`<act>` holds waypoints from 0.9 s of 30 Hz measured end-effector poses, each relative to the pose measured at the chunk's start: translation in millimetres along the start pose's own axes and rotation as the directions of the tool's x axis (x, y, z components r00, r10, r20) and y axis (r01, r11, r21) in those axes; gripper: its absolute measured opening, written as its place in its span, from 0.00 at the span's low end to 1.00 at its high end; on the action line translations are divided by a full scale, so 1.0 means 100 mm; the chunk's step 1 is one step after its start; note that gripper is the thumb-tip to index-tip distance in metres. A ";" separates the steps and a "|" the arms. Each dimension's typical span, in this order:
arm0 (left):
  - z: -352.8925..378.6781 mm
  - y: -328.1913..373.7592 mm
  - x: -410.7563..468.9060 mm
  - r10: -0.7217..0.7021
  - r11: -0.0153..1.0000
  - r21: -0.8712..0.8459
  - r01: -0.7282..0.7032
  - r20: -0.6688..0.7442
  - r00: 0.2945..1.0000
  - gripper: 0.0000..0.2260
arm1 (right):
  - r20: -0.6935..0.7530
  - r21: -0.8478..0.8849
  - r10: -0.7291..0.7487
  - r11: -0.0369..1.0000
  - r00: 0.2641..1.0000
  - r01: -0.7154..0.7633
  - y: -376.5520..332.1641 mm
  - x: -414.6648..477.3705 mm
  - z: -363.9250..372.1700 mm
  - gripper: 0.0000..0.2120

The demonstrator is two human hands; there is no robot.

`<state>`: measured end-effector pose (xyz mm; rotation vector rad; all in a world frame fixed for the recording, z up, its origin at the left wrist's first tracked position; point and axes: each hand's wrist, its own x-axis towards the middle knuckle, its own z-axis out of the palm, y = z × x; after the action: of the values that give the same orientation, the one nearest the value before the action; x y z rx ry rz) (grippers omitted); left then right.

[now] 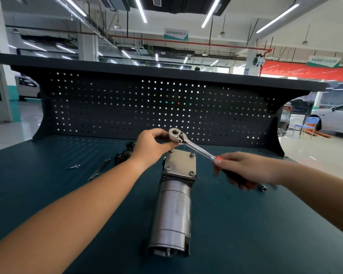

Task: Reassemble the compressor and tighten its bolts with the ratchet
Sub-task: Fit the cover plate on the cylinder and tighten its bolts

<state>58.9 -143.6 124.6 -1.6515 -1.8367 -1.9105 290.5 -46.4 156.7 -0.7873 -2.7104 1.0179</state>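
Observation:
The compressor [173, 206], a metal cylinder with a square end plate [181, 162], lies lengthwise on the green bench top. Bolt heads show at the plate's corners. The chrome ratchet [194, 147] is held just above the plate's far edge. My left hand [151, 147] pinches the ratchet head [176, 135] between thumb and fingers. My right hand [244, 171] grips the red and black handle to the right, blurred by motion.
A black part [124, 154] lies left of the plate, behind my left wrist. Two long bolts [99, 169] and a short screw [73, 166] lie further left. A socket [263, 187] rests behind my right hand. A black pegboard [156, 107] closes off the bench's far side.

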 end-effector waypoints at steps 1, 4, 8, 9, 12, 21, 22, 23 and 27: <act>0.00 0.00 -0.01 0.007 1.000 -0.007 -0.007 0.011 1.000 0.10 | 0.012 0.059 -0.001 0.998 1.000 0.000 0.01 -0.03 0.09 0.20; 0.02 0.01 -0.05 0.010 1.000 0.021 -0.010 -0.013 1.000 0.09 | -0.025 0.281 0.029 0.960 0.999 -0.021 -0.03 -0.11 0.40 0.20; 0.06 0.00 -0.08 0.034 0.997 0.075 -0.028 -0.072 0.997 0.10 | 0.037 0.590 0.071 0.804 0.997 -0.079 -0.24 -0.19 0.80 0.16; 0.06 -0.01 -0.08 0.050 0.995 0.091 -0.043 -0.079 0.996 0.11 | 0.069 0.668 0.062 0.738 0.996 -0.092 -0.32 -0.20 0.89 0.15; 0.09 0.00 -0.08 0.071 0.988 0.146 -0.055 -0.103 0.992 0.09 | 0.138 0.829 -0.005 0.547 0.990 -0.113 -0.58 -0.14 1.18 0.12; 0.12 0.04 -0.04 0.076 0.977 0.211 -0.042 -0.154 0.985 0.12 | 0.141 0.893 -0.110 0.442 0.984 -0.078 -0.75 -0.02 1.40 0.12; 0.11 0.03 -0.03 0.079 0.974 0.221 -0.047 -0.136 0.988 0.11 | 0.152 0.879 -0.085 0.467 0.985 -0.095 -0.68 -0.05 1.35 0.13; 0.09 0.02 -0.02 0.090 0.970 0.234 -0.062 -0.112 0.990 0.10 | 0.150 0.856 -0.049 0.507 0.987 -0.105 -0.60 -0.08 1.29 0.13; 0.04 0.02 0.01 0.112 0.972 0.212 -0.100 -0.042 0.993 0.13 | 0.085 0.677 0.094 0.725 0.992 -0.126 -0.22 -0.16 0.95 0.16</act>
<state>62.4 -140.8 126.1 -1.5806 -1.8179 -1.6391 266.1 -123.7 99.7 -0.7679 -2.0406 1.9098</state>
